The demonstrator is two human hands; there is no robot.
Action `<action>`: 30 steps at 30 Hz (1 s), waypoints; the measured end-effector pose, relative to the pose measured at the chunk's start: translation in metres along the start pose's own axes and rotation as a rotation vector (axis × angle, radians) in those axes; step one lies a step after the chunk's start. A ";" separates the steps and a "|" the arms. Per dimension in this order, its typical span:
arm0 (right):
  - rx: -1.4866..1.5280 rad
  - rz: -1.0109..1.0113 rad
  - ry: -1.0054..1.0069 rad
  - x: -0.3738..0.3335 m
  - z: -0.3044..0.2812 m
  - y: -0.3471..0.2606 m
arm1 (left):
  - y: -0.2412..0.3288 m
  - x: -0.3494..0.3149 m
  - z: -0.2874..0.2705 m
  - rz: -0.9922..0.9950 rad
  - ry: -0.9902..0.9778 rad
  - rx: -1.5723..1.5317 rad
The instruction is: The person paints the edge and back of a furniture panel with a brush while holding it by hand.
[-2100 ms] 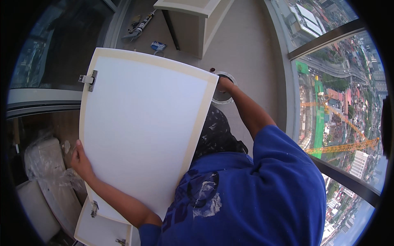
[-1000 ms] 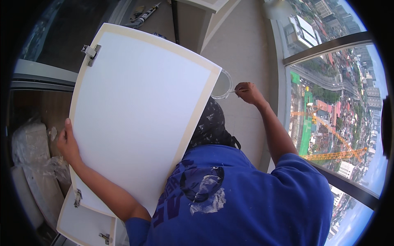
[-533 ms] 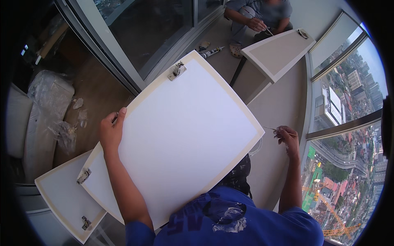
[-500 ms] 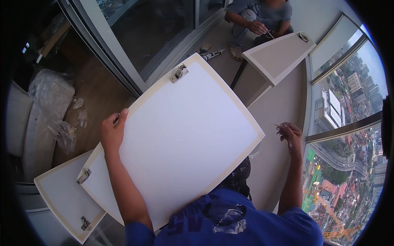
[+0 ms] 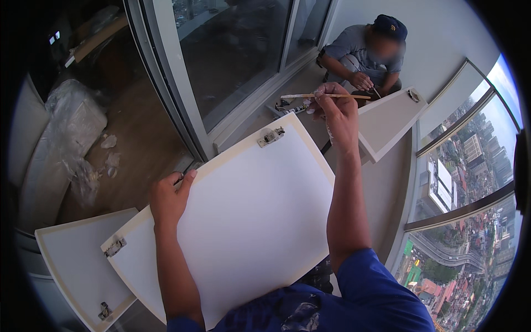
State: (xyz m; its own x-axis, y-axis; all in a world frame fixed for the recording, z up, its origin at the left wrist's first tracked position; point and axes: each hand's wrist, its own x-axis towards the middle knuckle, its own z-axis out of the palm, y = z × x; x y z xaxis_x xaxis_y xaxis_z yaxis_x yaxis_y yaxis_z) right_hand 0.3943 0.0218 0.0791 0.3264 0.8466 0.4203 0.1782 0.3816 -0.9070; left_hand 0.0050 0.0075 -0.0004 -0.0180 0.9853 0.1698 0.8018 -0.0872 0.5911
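Observation:
A large white cabinet door [image 5: 254, 205] with tape-coloured borders lies tilted across my lap. Two metal hinges are fixed along its left edge: an upper hinge [image 5: 271, 136] and a lower hinge [image 5: 115, 247]. My left hand [image 5: 169, 202] grips that edge between them, thumb on the face, fingers curled underneath; a small dark thing shows by the thumb, too hidden to name. Raised above the door's far corner, my right hand [image 5: 338, 113] pinches a thin paintbrush [image 5: 360, 97] held level, its whitish end pointing left.
A second white door [image 5: 83, 243] with a hinge lies at lower left. Ahead, a co-worker [image 5: 359, 55] crouches with a thin tool at another panel [image 5: 390, 122]. Tall windows [image 5: 464, 149] line the right; sliding glass doors [image 5: 232, 55] stand at left. Plastic-wrapped furniture [image 5: 77, 122] sits inside.
My right hand has risen from the right side, bringing the paintbrush inward over the door's far end. The view has shifted; my left hand keeps its grip on the door's edge.

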 end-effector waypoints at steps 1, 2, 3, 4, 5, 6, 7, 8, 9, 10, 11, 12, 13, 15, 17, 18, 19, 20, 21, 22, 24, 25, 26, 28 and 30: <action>0.046 -0.001 -0.004 0.002 0.011 0.007 | 0.000 -0.001 0.000 0.010 0.026 -0.012; 0.092 -0.002 -0.009 0.005 0.018 0.014 | 0.002 0.000 -0.002 -0.013 0.014 -0.017; 0.145 0.004 -0.014 0.005 0.023 0.025 | 0.002 0.000 -0.003 -0.041 -0.004 -0.021; 0.198 0.010 -0.018 0.004 0.027 0.036 | 0.002 -0.001 -0.003 -0.067 -0.022 -0.025; 0.250 0.016 -0.021 0.004 0.031 0.046 | 0.000 -0.001 -0.001 -0.057 -0.004 -0.034; 0.256 0.043 -0.039 0.003 0.031 0.050 | -0.001 -0.001 0.001 -0.046 0.011 -0.043; 0.223 0.027 -0.062 0.005 0.031 0.054 | -0.001 -0.001 0.003 -0.033 0.025 -0.051; 0.189 0.010 -0.084 0.007 0.030 0.058 | 0.000 0.000 0.002 -0.066 -0.008 -0.024; 0.157 -0.006 -0.106 0.007 0.030 0.058 | 0.004 0.002 -0.003 -0.100 -0.041 0.005; 0.140 0.013 -0.097 0.008 0.029 0.060 | 0.005 0.003 -0.004 -0.132 -0.075 0.034; 0.121 0.031 -0.087 0.007 0.027 0.060 | 0.002 0.003 -0.001 -0.098 -0.040 0.012; 0.105 0.044 -0.074 0.008 0.025 0.060 | 0.001 0.002 0.000 -0.059 -0.002 -0.008; 0.111 0.048 -0.066 0.008 0.023 0.060 | -0.001 0.001 0.001 -0.020 0.036 -0.029; 0.123 0.057 -0.048 0.008 0.019 0.062 | 0.000 0.002 0.001 -0.037 0.018 -0.021; 0.104 0.047 0.002 0.006 0.014 0.067 | -0.001 0.003 0.003 -0.037 0.016 -0.015; 0.098 0.041 0.024 0.005 0.013 0.070 | -0.002 0.003 0.004 -0.029 0.028 -0.012; 0.075 0.009 0.046 0.002 0.012 0.074 | -0.002 0.003 0.004 -0.023 0.039 -0.009; 0.052 -0.022 0.068 -0.001 0.011 0.080 | -0.003 0.003 0.004 -0.018 0.036 -0.003; 0.027 -0.061 0.093 -0.003 0.009 0.082 | -0.003 0.004 0.004 -0.008 0.036 -0.001; 0.042 -0.063 0.107 -0.006 0.011 0.085 | -0.002 0.004 0.004 0.002 0.035 0.001; 0.073 -0.059 0.134 -0.010 0.018 0.091 | 0.002 0.004 0.002 -0.034 -0.002 0.001; 0.069 -0.049 0.128 -0.011 0.018 0.091 | 0.003 0.004 0.001 -0.054 -0.022 0.004; 0.065 -0.039 0.121 -0.011 0.018 0.090 | 0.003 0.004 0.002 -0.049 -0.010 -0.003; 0.056 -0.015 0.110 -0.010 0.015 0.090 | 0.002 0.003 0.004 -0.039 0.018 -0.024; 0.051 0.020 0.104 -0.008 0.010 0.092 | 0.000 0.005 0.006 -0.035 0.015 -0.032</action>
State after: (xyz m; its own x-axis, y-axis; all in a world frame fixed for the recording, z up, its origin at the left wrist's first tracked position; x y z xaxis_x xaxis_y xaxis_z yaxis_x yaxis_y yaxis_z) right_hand 0.3989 0.0537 -0.0080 0.4240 0.8124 0.4003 0.1239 0.3858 -0.9142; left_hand 0.0081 0.0129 -0.0042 -0.0545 0.9856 0.1600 0.7812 -0.0576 0.6216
